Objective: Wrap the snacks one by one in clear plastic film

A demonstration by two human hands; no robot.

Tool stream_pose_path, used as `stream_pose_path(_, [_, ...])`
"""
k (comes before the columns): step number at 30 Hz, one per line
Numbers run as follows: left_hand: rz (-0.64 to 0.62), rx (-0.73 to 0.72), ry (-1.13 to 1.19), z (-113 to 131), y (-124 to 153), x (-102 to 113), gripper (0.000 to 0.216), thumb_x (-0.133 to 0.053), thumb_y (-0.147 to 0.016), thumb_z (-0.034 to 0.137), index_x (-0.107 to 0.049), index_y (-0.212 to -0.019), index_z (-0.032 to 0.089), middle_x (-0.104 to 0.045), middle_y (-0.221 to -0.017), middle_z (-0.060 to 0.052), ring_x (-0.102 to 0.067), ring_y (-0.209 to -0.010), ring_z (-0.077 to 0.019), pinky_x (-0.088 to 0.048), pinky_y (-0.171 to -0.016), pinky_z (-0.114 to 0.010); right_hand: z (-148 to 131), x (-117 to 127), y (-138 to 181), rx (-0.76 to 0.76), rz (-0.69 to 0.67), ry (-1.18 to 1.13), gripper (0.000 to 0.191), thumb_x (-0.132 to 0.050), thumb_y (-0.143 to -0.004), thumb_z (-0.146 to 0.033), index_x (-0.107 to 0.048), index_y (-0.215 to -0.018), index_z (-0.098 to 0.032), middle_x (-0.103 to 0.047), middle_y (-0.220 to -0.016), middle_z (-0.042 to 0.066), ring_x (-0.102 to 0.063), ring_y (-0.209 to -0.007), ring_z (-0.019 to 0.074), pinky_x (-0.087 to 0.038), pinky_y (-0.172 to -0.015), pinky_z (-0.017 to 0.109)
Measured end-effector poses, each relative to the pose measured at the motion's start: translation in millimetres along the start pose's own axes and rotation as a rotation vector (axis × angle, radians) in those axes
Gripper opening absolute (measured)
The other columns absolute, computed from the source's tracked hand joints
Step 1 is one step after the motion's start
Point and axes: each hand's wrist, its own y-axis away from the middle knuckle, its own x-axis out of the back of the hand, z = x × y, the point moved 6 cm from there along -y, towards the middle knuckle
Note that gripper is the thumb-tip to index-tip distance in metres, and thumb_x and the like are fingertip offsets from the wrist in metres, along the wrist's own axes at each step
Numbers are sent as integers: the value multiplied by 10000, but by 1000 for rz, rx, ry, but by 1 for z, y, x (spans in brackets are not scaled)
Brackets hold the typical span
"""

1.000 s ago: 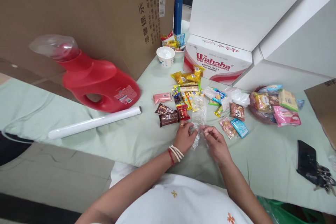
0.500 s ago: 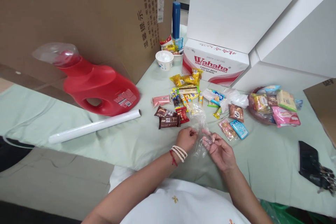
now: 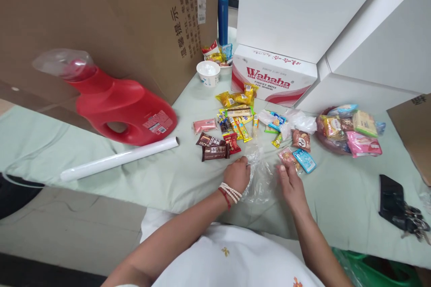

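Note:
A clear, crinkled plastic bag (image 3: 261,183) spreads between my two hands above the cloth. My left hand (image 3: 237,175), with beaded bracelets and a red string at the wrist, is closed on the bag's left side. Thumb and fingers of my right hand (image 3: 291,186) pinch its right edge. Dark brown snack packs (image 3: 215,152) and a small red packet (image 3: 232,142) lie just beyond my left hand. Close to my right fingertips are a pink-edged packet (image 3: 288,157) and a blue packet (image 3: 305,160).
A red detergent jug (image 3: 124,107) and a white roll (image 3: 121,158) lie at the left. Behind the snacks stand a paper cup (image 3: 208,74) and a Wahaha carton (image 3: 269,81). To the right are a filled snack basket (image 3: 323,145), a black pouch (image 3: 391,195) and keys (image 3: 415,222).
My hands have moved apart, my right hand going right and slightly up, and the bag is stretched wider between them. The whole view has shifted slightly.

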Motion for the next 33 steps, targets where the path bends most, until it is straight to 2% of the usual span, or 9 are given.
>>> stream_pose_path(3, [19, -29, 59, 0, 1, -1, 133, -539, -928, 186, -666, -891, 181, -718, -935, -119, -689, -860, -250, -464, -776, -338, -25, -17, -15, 175, 7, 297, 627, -562, -906, -588, -570, -1359, -154, -641, -1283, 192, -595, -1178, 332, -468, -1024, 507])
stream_pose_path(8, [79, -60, 275, -11, 5, 8, 154, -544, -913, 224, -666, -824, 194, -682, -833, -53, -648, -829, -196, -477, -790, -301, -35, -37, -31, 225, -1, 324, 318, -508, -913, -432, -707, -939, -185, -665, -1043, 145, -596, -1062, 294, -473, -993, 464])
stream_pose_path(13, [150, 12, 717, -42, 30, 39, 243, -594, -891, 433, -607, -842, 196, -652, -899, -41, -637, -865, -178, -521, -777, -293, 2, -24, -24, -148, -29, -307, 405, -679, -775, -598, -635, -885, -211, -647, -805, 28, -613, -726, 203, -528, -633, 323])
stream_pose_path(16, [46, 201, 1222, -65, 51, 45, 415, -746, -767, 562, -541, -840, 209, -666, -887, -12, -669, -796, -169, -555, -731, -311, 17, -21, -8, -332, -85, -497, 470, -786, -688, -606, -621, -878, -209, -647, -766, -7, -557, -576, 139, -419, -465, 231])
stream_pose_path(18, [-2, 322, 1311, -80, 64, 45, 488, -803, -703, 578, -504, -822, 210, -650, -804, 24, -625, -615, -118, -525, -605, -265, 20, -19, 2, -357, -102, -507, 482, -808, -678, -602, -619, -864, -200, -613, -702, -30, -483, -491, 101, -322, -400, 200])
stream_pose_path(22, [80, 431, 1132, -112, 79, 46, 463, -753, -710, 576, -475, -794, 215, -589, -678, 68, -474, -429, -66, -382, -451, -211, 21, -13, 11, -333, -103, -447, 485, -781, -709, -611, -637, -884, -182, -549, -633, -57, -374, -418, 69, -228, -366, 192])
stream_pose_path(25, [114, 353, 768, -119, 81, 58, 343, -595, -829, 551, -493, -814, 225, -604, -703, 31, -503, -457, -115, -417, -478, -269, 19, -7, 11, -280, -80, -351, 461, -731, -762, -620, -640, -885, -185, -531, -608, -61, -378, -415, 80, -258, -384, 214])
stream_pose_path(30, [551, -210, -103, -65, 84, 105, 189, -552, -921, 309, -639, -1033, 184, -689, -1061, -148, -643, -991, -292, -509, -865, -469, 12, -1, 9, -162, -76, -174, 469, -645, -841, -653, -649, -946, -197, -521, -589, -60, -432, -450, 123, -332, -434, 250])
stream_pose_path(33, [375, -631, -303, -27, 80, 79, 267, -480, -980, 224, -661, -1176, 204, -708, -1203, -128, -632, -1127, -261, -466, -980, -454, 7, 4, 7, -81, -52, -105, 489, -598, -872, -665, -658, -989, -194, -538, -596, -47, -450, -483, 141, -361, -465, 262])
